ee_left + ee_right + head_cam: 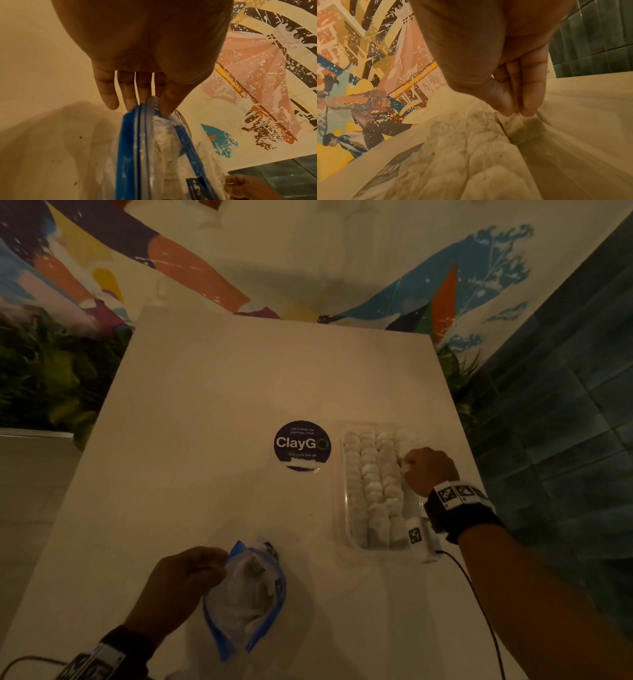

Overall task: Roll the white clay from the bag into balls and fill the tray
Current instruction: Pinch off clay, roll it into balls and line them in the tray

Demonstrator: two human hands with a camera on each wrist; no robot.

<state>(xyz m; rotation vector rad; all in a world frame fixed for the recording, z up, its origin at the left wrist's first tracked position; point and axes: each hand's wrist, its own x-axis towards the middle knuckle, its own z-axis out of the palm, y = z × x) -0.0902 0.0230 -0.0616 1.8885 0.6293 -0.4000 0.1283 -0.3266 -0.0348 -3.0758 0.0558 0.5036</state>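
White clay (pixel 245 594) sits as a rough lump inside a clear zip bag (pixel 253 631) with a blue closure strip, lying on the near-left part of the white table (pixel 205 412), its long axis running from the person outward and its open mouth at the far end. The left hand (pixel 181 580) is the nearer one to it: the left wrist view shows the thumb and fingers (pixel 129 97) pinching the blue rim at the mouth, holding it up off the table. To the right and farther out lies the clear plastic tray (pixel 344 508), long axis also pointing away from the person, packed with rows of clay balls (pixel 371 470) over most of its floor; only the lane along its right wall looks unfilled. The right hand (pixel 428 470) is over that lane, well apart from the bag, fingertips (pixel 529 106) bunched together and pointing down into a gap beside the balls. Something pale shows at the tips in the head view, but whether they hold a ball cannot be told. Judging by the tray, the task is near its end, and the next pinch of clay lies to the left and nearer, across the table. A round ClayGo sticker (pixel 302 445) lies just left of the tray.
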